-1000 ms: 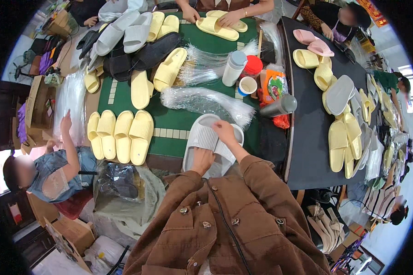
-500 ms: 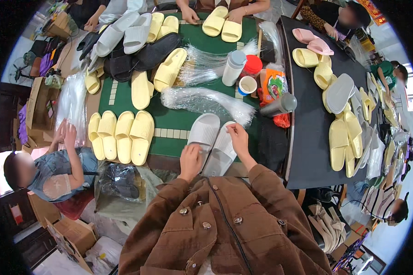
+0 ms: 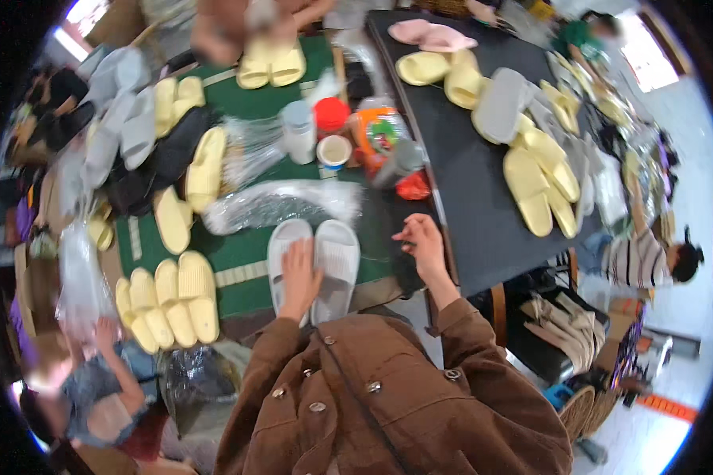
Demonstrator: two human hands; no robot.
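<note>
Two light grey slippers lie side by side at the table's near edge, toes pointing away from me. On the ribbed strap of the left grey slipper (image 3: 280,241) rests my left hand (image 3: 299,277), open, its fingers stretched forward. The right grey slipper (image 3: 337,265) lies untouched beside it. My right hand (image 3: 421,244) is in the air to the right of the pair, over the gap by the dark table. Its fingers are bent loosely and apart, slightly blurred, and I see nothing between them. Beyond the slippers lies a bundle of clear plastic bags (image 3: 285,204).
Yellow slippers (image 3: 196,285) stand in a row at left. Past the bags are a grey bottle (image 3: 297,131), a red lid (image 3: 331,115), a paper cup (image 3: 334,152) and a dark tumbler (image 3: 400,164). The black table (image 3: 451,198) carries more slippers. Co-workers sit around.
My right hand has left the right grey slipper and moved off to the right. My left hand has moved onto the left slipper's strap. The pair stands straighter, and my view has swung right.
</note>
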